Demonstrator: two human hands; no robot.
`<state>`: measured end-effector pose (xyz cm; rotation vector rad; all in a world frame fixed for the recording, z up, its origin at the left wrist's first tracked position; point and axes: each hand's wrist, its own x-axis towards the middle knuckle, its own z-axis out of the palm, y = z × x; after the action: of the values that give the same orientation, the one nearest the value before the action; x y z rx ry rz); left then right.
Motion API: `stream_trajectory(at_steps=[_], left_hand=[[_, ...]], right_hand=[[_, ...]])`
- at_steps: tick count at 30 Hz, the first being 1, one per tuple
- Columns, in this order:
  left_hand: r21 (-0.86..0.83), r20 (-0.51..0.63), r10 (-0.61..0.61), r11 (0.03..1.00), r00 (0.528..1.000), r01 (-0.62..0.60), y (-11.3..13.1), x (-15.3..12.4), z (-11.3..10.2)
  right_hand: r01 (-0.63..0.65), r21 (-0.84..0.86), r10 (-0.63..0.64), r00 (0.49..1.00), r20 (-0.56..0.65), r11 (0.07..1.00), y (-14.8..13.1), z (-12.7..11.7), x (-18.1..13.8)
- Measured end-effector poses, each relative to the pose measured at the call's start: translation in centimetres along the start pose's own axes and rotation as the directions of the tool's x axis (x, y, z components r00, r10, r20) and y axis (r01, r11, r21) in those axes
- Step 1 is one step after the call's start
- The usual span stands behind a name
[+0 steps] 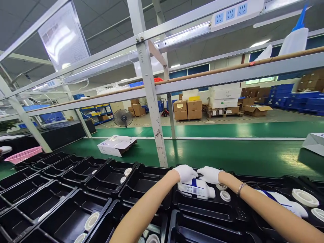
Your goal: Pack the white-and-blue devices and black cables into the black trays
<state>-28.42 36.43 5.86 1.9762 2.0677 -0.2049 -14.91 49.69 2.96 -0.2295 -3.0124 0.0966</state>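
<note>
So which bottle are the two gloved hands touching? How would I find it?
Find the white metal post in the middle and follow it down to the black trays. In the tray just right of its foot lies a white bottle on its side, with both gloved hands, left hand and right hand, on it. Unlike the other bottle farther right, hands touch it.

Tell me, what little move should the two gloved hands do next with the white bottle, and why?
Probably press the white plastic bottle with blue label down flat into its black moulded tray. Both the left hand and right hand rest on its far edge, and it lies on its side there beside small white rings.
</note>
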Motion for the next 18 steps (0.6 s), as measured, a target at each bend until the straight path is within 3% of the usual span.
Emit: stream_trajectory(at_steps=[5, 8, 11, 14, 15, 16, 18], left_hand=[[0.084, 0.040, -0.019, 0.996, 0.999, 0.016, -0.8, 0.8, -0.2], [0.202, 0.035, -0.035, 0.979, 0.999, 0.028, 0.9, 1.5, -0.8], [0.362, -0.051, -0.034, 0.931, 0.998, 0.050, 3.7, 1.1, -1.6], [0.449, -0.244, 0.083, 0.893, 0.966, 0.037, 4.8, -1.8, -3.6], [0.455, -0.351, 0.117, 0.888, 0.929, 0.060, 4.5, -3.5, -4.7], [0.431, -0.543, 0.139, 0.892, 0.828, 0.133, 3.9, -5.3, -5.9], [0.304, -0.838, 0.106, 0.906, 0.535, 0.296, 2.2, -8.9, -8.7]], right_hand=[[-0.029, -0.066, 0.035, 0.994, 0.101, 0.997, -0.7, -1.3, -2.0], [-0.061, -0.047, 0.066, 0.990, 0.125, 0.997, -2.1, -2.2, -1.9], [-0.119, -0.025, 0.120, 0.990, 0.072, 0.993, -3.4, -4.1, -2.8], [-0.172, -0.012, 0.171, 0.983, -0.067, 0.985, -3.1, -7.4, -8.5], [-0.195, 0.006, 0.194, 0.970, -0.149, 0.981, -2.5, -8.5, -12.1], [-0.237, 0.021, 0.236, 0.945, -0.226, 0.971, -1.7, -9.4, -16.6], [-0.373, 0.120, 0.385, 0.807, -0.448, 0.920, -0.2, -10.2, -27.8]])
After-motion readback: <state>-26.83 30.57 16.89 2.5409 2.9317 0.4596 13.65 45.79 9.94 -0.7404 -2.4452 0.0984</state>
